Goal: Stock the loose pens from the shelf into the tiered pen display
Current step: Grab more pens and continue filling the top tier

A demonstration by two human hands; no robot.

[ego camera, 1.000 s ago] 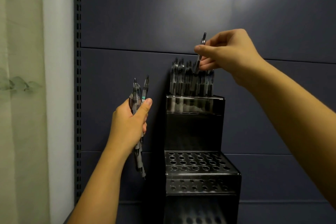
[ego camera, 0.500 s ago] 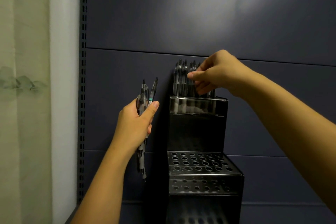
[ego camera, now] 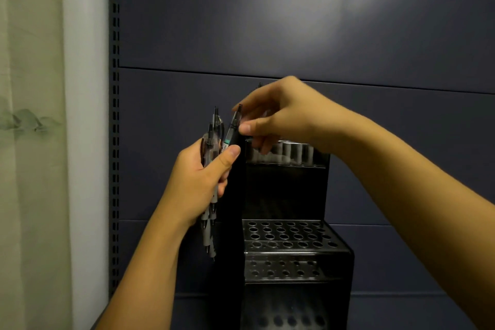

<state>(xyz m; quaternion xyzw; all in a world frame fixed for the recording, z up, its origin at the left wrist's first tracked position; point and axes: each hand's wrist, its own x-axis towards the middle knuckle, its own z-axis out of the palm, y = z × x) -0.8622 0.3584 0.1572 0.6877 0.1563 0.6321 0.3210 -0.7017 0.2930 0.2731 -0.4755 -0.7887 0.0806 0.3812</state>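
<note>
A black tiered pen display (ego camera: 286,187) stands against the dark back panel. Its top tier holds pens, mostly hidden behind my right hand. The middle tier (ego camera: 292,236) shows rows of empty holes. My left hand (ego camera: 198,182) grips a bunch of clear pens (ego camera: 211,147) upright, just left of the display. My right hand (ego camera: 278,118) has reached across and pinches the top of one pen (ego camera: 233,126) in that bunch between thumb and forefinger.
The dark blue shelving back panel (ego camera: 294,21) fills the background, with a slotted upright (ego camera: 115,115) at its left edge. A pale curtain (ego camera: 29,142) hangs at far left. A lower tier (ego camera: 289,321) with holes shows at the bottom.
My right hand left the pens in the top tier and moved left to the bunch in my left hand, where it now pinches one pen. My left hand rose slightly toward it.
</note>
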